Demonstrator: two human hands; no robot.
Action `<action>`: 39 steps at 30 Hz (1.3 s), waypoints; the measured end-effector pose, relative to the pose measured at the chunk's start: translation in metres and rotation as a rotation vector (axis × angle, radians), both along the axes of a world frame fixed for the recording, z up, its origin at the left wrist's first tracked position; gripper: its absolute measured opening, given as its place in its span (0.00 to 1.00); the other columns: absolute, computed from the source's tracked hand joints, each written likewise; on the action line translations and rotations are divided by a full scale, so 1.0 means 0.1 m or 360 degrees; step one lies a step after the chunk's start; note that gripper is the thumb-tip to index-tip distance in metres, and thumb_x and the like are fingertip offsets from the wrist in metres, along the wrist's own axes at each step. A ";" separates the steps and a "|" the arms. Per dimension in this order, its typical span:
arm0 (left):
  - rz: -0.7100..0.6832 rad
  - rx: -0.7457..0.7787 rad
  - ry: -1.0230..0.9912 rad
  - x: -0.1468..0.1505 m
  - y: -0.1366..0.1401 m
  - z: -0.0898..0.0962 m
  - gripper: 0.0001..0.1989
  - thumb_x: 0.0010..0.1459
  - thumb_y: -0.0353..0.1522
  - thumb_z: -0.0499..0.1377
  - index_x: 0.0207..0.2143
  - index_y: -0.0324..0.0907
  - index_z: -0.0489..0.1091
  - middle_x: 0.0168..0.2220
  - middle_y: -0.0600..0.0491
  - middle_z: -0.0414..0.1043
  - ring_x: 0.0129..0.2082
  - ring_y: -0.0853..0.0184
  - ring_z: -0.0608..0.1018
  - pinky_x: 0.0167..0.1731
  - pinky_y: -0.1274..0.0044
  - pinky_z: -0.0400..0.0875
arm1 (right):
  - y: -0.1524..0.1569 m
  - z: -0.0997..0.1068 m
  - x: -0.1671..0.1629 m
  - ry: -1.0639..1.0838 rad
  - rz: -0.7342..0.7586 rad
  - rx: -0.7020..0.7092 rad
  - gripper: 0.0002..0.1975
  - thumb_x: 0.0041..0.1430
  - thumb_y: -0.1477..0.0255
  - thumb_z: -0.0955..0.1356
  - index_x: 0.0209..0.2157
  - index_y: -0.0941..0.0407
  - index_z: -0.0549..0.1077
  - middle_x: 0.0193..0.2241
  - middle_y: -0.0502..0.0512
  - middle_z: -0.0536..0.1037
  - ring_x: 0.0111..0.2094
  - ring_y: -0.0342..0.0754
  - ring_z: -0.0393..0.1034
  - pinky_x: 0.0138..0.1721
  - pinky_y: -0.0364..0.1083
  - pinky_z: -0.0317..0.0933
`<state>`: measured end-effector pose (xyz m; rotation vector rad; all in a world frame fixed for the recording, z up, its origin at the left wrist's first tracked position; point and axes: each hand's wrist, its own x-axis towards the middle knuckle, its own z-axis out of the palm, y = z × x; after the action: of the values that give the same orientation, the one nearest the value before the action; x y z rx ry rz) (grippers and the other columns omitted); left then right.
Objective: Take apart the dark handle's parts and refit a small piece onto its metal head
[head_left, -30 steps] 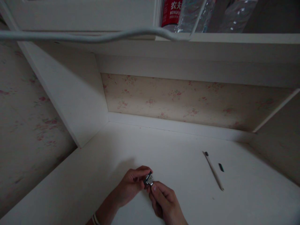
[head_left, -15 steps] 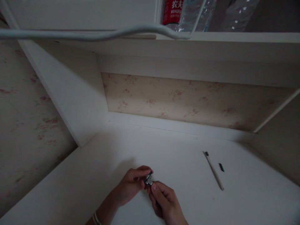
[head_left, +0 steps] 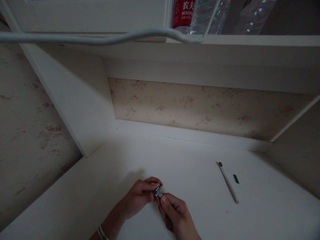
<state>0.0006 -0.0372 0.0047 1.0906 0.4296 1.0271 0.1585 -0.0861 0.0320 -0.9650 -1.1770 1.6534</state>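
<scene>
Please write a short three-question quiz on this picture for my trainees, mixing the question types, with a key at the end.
1. True or false: the left hand and the right hand both have fingers on the small dark-and-silver object.

2. Multiple choice: what lies on the white desktop just to the right of the slim pale stick?
A) a red-labelled bottle
B) a small dark green piece
C) a paper cup

3. Fill in the blank: the pale band is worn on the person's ____ arm.

Key: 1. True. 2. B. 3. left.
</scene>
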 end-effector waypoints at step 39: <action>0.0033 -0.0036 -0.0114 0.01 -0.02 -0.05 0.13 0.48 0.36 0.67 0.39 0.48 0.78 0.45 0.46 0.67 0.35 0.69 0.70 0.33 0.76 0.66 | -0.04 -0.01 0.00 -0.0241 -0.0093 0.0136 0.25 0.60 0.50 0.62 0.22 0.57 0.62 0.16 0.44 0.52 0.17 0.38 0.43 0.17 0.41 0.36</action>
<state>0.0020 -0.0389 0.0002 1.0281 0.3948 1.0741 0.1586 -0.0905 0.0312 -1.0749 -1.2970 1.4931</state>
